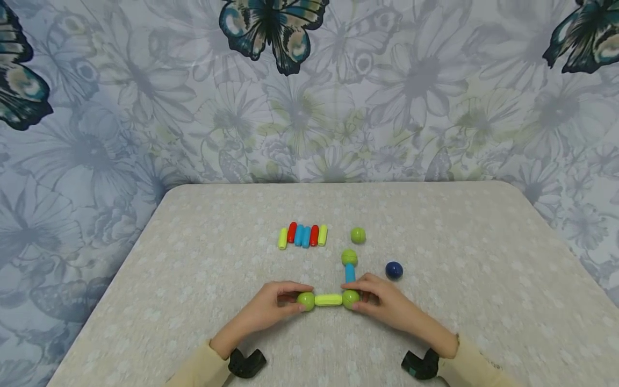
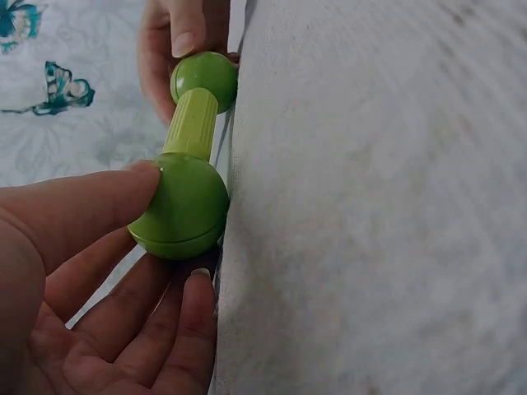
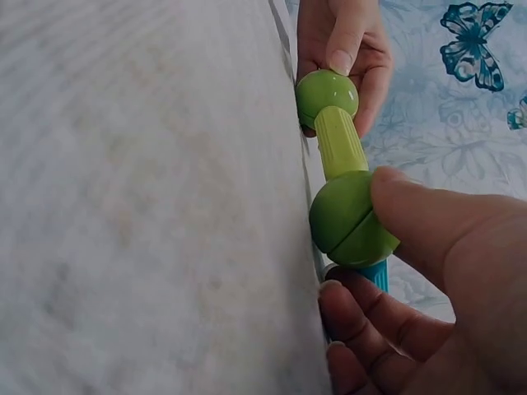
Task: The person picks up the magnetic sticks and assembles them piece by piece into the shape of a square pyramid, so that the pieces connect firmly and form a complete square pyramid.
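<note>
Ball (image 1: 306, 301) at left is pinched by left hand (image 1: 267, 307); right ball (image 1: 350, 299) by right hand (image 1: 387, 304). Uneven pull may detach the lime rod (image 1: 329, 300).

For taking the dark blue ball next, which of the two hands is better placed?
Probably the right hand: it is nearer to the dark blue ball than the left hand. Both hold green balls, so neither is free.

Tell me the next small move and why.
Probably press the left green ball firmly onto the yellow rod: the left hand pinches that ball at one end of the rod, and the right hand pinches the right green ball at the other.
</note>
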Tool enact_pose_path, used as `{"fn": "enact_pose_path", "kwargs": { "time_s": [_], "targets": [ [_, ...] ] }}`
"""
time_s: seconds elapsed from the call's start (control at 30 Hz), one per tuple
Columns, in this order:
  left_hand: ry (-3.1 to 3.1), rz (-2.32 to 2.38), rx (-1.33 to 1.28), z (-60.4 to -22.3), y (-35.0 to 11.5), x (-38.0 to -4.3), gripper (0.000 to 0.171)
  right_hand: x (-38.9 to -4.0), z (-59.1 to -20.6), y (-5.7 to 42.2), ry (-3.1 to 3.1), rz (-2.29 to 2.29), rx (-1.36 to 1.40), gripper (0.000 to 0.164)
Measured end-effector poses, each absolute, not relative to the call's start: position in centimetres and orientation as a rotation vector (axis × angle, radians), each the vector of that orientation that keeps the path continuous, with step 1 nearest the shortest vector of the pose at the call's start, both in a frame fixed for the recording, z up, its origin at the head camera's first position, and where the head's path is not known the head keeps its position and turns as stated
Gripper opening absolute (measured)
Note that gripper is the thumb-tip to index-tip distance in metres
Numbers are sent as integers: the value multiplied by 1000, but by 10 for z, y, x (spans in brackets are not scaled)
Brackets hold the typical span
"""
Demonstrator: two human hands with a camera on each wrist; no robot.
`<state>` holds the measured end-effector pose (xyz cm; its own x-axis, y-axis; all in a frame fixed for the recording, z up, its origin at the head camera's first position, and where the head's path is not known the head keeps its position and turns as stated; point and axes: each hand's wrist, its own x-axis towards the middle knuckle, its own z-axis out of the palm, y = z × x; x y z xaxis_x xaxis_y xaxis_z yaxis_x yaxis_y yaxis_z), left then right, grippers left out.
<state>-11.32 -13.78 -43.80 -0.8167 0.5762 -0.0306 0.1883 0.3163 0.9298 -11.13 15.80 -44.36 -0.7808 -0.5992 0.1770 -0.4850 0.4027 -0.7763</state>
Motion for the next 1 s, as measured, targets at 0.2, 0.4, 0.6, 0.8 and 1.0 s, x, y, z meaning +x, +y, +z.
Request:
{"fn": "enact_pose_path", "kwargs": {
  "time_s": [0.2,0.4,0.6,0.8,1.0],
  "targets": [
    [2187,1510,719,-437,-139,-110,35,-106,-445,158,2500,-1295,-962,37],
    [2253,1501,730,-431,-149,-127,35,-103,-443,159,2489,-1319,-972,37],
    [2559,1609,462,-424,-158,-166,45,-101,-444,160,2479,-1353,-972,38],
    [2712,1472,360,-436,-155,-204,69,-96,-448,161,2485,-1397,-1010,36],
    [2757,1379,343,-444,-152,-216,65,-99,-449,160,2476,-1399,-1016,37]
  ]
}}
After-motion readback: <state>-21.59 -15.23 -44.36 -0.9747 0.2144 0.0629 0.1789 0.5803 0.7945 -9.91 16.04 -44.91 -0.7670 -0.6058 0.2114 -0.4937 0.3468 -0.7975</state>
